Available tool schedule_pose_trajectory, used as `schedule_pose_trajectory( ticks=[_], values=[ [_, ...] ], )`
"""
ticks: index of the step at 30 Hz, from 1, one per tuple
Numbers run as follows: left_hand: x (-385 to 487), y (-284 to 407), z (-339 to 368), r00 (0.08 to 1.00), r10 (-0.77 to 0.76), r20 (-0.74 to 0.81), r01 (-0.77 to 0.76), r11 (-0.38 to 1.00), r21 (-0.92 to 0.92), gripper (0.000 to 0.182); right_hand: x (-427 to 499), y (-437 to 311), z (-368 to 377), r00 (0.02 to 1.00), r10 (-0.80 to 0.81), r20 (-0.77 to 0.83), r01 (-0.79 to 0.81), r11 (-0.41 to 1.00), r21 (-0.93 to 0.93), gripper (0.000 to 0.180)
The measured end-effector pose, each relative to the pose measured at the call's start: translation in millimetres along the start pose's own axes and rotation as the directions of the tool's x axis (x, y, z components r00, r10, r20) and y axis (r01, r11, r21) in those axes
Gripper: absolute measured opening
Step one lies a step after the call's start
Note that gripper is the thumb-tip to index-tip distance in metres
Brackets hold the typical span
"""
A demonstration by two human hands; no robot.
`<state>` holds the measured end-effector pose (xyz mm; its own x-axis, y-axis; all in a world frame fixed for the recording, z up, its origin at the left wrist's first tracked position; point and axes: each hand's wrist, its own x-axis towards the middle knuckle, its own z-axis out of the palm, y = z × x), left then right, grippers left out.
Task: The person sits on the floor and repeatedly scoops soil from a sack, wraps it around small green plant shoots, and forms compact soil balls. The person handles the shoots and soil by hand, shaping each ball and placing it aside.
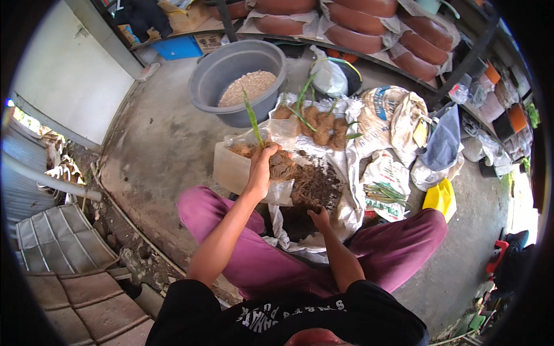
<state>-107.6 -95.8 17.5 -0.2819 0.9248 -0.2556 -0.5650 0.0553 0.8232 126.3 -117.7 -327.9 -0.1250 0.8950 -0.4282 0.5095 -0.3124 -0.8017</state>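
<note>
My left hand (262, 166) grips a coconut-fibre root ball (281, 166) from which a green pointed leaf (251, 114) rises. Beneath and beside it lies a clear plastic bag (231, 166) with brown fibre in its mouth. My right hand (319, 217) is at the near edge of a heap of dark soil and coconut fibre (314, 186) on a white woven sack (350, 173); its fingertips are partly in the dark material, and whether they pinch any is unclear. Several fibre-wrapped plants (321, 129) stand at the sack's far side.
A large grey tub (199, 91) with pale chips (249, 84) stands beyond. A black bucket (355, 82) holds a plastic bag. To the right are filled sacks (376, 116), cut green leaves (385, 192) and a yellow container (439, 199). Shelves carry stacked reddish-brown pots (355, 39).
</note>
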Motion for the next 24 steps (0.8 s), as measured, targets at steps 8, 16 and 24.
schedule_pose_trajectory(
  ticks=[8,16,24],
  values=[
    [16.5,-56.0,8.8,0.993,-0.075,0.092,0.031,0.912,0.409,0.026,-8.3,-128.6,-90.0,0.983,0.044,0.178,-0.070,0.987,0.145,0.049],
    [17.6,-76.1,37.4,0.989,-0.126,0.083,0.058,0.826,0.560,0.026,1.0,-204.8,-135.6,0.971,-0.227,0.081,0.225,0.974,0.034,0.037],
    [29.5,-88.9,41.6,0.988,-0.098,0.116,-0.002,0.756,0.654,0.036,-41.6,-261.4,-181.3,0.952,-0.304,0.030,0.296,0.943,0.155,0.033]
  ],
)
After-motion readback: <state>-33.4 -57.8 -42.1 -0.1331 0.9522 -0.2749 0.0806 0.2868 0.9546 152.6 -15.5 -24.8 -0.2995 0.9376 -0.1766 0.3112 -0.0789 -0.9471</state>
